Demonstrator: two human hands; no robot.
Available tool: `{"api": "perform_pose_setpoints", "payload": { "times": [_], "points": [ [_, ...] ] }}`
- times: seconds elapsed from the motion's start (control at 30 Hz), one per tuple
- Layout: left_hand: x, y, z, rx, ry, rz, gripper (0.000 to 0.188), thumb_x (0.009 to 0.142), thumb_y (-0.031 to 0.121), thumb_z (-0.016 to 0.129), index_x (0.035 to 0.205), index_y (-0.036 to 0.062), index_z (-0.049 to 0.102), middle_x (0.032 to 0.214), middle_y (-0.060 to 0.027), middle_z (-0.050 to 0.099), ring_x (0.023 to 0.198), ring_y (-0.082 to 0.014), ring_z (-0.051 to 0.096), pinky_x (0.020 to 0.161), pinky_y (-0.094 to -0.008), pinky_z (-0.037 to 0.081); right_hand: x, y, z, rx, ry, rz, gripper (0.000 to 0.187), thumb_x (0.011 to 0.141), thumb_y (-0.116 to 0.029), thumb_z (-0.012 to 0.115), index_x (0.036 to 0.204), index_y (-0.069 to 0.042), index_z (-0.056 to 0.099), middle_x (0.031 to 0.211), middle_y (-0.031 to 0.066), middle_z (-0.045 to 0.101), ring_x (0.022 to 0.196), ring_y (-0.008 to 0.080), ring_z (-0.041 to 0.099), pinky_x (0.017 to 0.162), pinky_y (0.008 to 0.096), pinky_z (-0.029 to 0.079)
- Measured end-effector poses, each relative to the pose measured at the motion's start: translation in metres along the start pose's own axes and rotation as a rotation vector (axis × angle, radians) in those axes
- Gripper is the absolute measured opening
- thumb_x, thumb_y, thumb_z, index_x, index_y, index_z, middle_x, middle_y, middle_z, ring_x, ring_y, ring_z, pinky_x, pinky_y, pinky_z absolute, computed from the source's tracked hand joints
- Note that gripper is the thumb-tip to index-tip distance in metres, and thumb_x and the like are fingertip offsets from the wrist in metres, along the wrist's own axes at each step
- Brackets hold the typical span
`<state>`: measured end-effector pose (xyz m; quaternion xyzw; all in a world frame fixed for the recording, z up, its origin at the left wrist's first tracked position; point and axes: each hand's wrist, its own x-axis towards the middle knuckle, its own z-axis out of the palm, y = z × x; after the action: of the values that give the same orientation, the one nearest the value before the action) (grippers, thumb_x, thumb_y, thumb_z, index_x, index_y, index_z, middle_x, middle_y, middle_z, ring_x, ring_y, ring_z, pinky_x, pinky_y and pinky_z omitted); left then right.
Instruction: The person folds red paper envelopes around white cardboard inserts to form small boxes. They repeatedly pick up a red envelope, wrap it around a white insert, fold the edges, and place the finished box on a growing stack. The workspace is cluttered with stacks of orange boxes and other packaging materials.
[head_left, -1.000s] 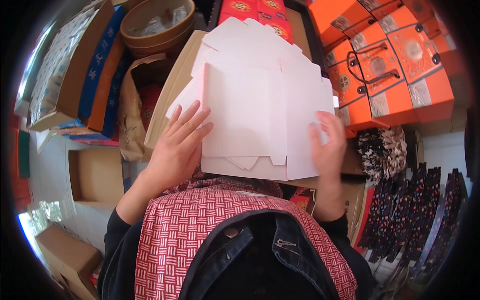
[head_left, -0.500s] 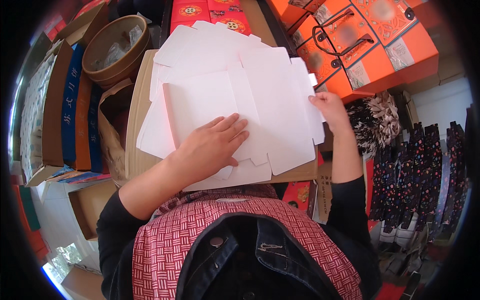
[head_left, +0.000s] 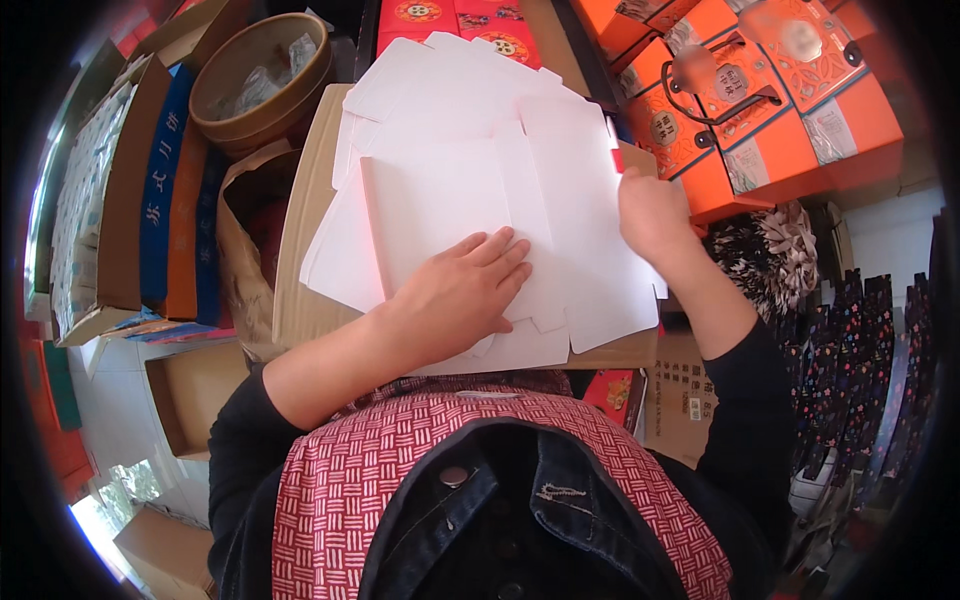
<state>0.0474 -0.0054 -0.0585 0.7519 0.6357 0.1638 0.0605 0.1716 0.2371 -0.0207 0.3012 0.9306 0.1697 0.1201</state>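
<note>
A white box blank (head_left: 435,200) with creased panels and flaps lies uppermost on other flat white blanks (head_left: 430,85). Along its left side one narrow flap stands up, pinkish on the edge. My left hand (head_left: 455,295) lies flat on the blank near its front middle, fingers stretched out. At the blank's right edge, my right hand (head_left: 655,215) is closed round the side flap, whose red outer face (head_left: 617,158) shows just beyond the fingers. The fingertips of that hand are partly hidden. Under everything is a brown cardboard sheet (head_left: 292,290).
Orange gift boxes (head_left: 760,165) with dark handles stand at the far right, red boxes (head_left: 455,20) at the back. A brown tub (head_left: 262,80) with clear plastic and a carton of wrapped items (head_left: 95,200) are on the left. Dark floral strips (head_left: 870,370) hang at the right.
My right hand has changed from pinching the blank's right edge to a closed grip with the side flap turned up, showing red. My left hand stays flat. The whole view has shifted slightly.
</note>
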Motion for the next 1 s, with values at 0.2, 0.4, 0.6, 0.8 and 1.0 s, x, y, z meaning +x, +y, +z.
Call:
{"api": "perform_pose_setpoints", "payload": {
  "times": [0.2, 0.4, 0.6, 0.8, 1.0],
  "points": [
    [-0.001, -0.003, 0.004, -0.026, 0.024, 0.016, 0.063, 0.08, 0.032, 0.068, 0.131, -0.0002, 0.05, 0.141, -0.0146, 0.044, 0.137, -0.029, 0.034, 0.112, -0.0381, 0.031, -0.005, -0.009, 0.002, 0.097, -0.032, 0.138, 0.023, 0.083, -0.014, 0.059, 0.096, 0.004, 0.053, 0.091, 0.0241, 0.065, 0.084, 0.0375, 0.066, 0.073, 0.0459, 0.054],
    [-0.009, -0.006, 0.008, -0.122, 0.091, -0.004, 0.058, 0.084, 0.029, 0.066, 0.132, 0.001, 0.049, 0.144, -0.013, 0.041, 0.138, -0.0281, 0.033, 0.111, -0.037, 0.032, -0.019, 0.029, -0.036, 0.246, 0.648, 0.007, 0.058, 0.081, -0.031, 0.07, 0.119, 0.007, 0.05, 0.11, 0.0271, 0.057, 0.106, 0.0393, 0.055, 0.093, 0.0459, 0.044],
    [0.013, -0.018, -0.01, -0.104, -0.03, -0.04, 0.052, 0.083, 0.019, 0.064, 0.13, -0.0005, 0.051, 0.137, -0.0118, 0.049, 0.131, -0.0277, 0.04, 0.106, -0.033, 0.038, -0.006, 0.09, 0.018, 1.155, -0.286, 0.2, 0.025, 0.083, -0.019, 0.068, 0.097, 0.002, 0.065, 0.08, 0.0027, 0.064, 0.07, 0.0102, 0.059, 0.066, 0.0248, 0.048],
    [0.033, -0.032, -0.001, 0.134, 0.062, 0.157, 0.051, 0.084, 0.016, 0.063, 0.13, -0.0016, 0.051, 0.135, -0.0114, 0.051, 0.129, -0.0251, 0.042, 0.106, -0.0323, 0.038, -0.025, 0.072, -0.069, 1.197, -0.136, -0.071, 0.014, 0.082, -0.012, 0.063, 0.084, 0.002, 0.065, 0.072, -0.0003, 0.06, 0.06, 0.0068, 0.053, 0.054, 0.0226, 0.043],
    [0.03, -0.035, 0.015, 0.018, 0.129, 0.096, 0.052, 0.084, 0.014, 0.063, 0.131, -0.0026, 0.049, 0.137, -0.0119, 0.048, 0.13, -0.0242, 0.042, 0.106, -0.0321, 0.038, -0.018, 0.01, -0.139, 1.003, -0.173, -0.349, 0.013, 0.078, -0.011, 0.061, 0.076, 0.002, 0.062, 0.063, -0.0009, 0.054, 0.056, 0.0064, 0.049, 0.05, 0.0244, 0.039]
  ]
}}
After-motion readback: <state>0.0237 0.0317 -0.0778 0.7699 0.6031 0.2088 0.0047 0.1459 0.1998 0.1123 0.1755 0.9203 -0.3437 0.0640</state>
